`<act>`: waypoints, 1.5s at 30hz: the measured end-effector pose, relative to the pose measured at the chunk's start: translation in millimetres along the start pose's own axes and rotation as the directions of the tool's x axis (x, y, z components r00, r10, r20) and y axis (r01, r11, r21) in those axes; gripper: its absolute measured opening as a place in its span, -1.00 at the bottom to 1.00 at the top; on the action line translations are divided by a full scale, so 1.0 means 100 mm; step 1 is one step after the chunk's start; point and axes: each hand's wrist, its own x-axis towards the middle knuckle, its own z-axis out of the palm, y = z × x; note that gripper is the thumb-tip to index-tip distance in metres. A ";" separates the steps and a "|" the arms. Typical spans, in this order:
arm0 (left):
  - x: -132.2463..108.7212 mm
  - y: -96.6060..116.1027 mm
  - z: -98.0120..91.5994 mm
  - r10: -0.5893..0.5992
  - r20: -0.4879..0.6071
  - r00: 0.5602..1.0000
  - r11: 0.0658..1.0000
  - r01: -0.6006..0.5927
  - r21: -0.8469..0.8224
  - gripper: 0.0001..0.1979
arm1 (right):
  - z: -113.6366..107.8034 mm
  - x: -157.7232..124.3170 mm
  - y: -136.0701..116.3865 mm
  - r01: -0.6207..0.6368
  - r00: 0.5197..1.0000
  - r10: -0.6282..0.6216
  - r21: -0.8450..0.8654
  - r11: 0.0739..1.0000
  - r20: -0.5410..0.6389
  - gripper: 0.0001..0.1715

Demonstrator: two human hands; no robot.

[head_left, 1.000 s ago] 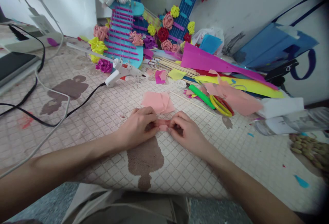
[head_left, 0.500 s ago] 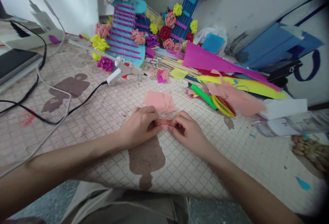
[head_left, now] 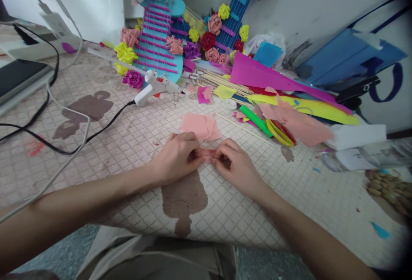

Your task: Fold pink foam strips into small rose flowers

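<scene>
A small piece of pink paper is stretched between my two hands, close above the patterned tablecloth. My left hand pinches its left end, and my right hand pinches the right end. The paper looks rolled or folded along its upper edge; my fingers hide both ends. Just beyond my fingers, several loose pink paper squares lie overlapping on the cloth. A thin wooden stick rests to the right of these squares.
A white glue gun lies at the back left, its black cord running left. Yellow-handled scissors and a green roll lie to the right. Behind stand flower-decorated blue paper guitars. A clear bottle lies far right.
Both hands stay in nearly the same place, still gripping the pink paper. A little more of its lower part seems curled. The whole view has shifted very slightly.
</scene>
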 end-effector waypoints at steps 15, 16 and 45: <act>0.02 0.01 -0.01 0.010 -0.012 1.000 1.000 -0.010 0.015 -0.87 | 0.01 -0.01 0.01 0.016 1.000 -0.016 -0.012 1.000 -0.019 -0.82; 0.02 0.01 -0.01 0.004 -0.011 1.000 1.000 -0.004 0.008 -0.87 | 0.01 -0.01 0.01 0.013 1.000 -0.013 -0.002 1.000 -0.024 -0.82; -0.02 -0.02 -0.01 -0.001 0.003 1.000 0.997 0.002 -0.073 -0.73 | -0.01 -0.04 0.07 0.024 1.000 -0.023 0.071 0.997 -0.018 -0.66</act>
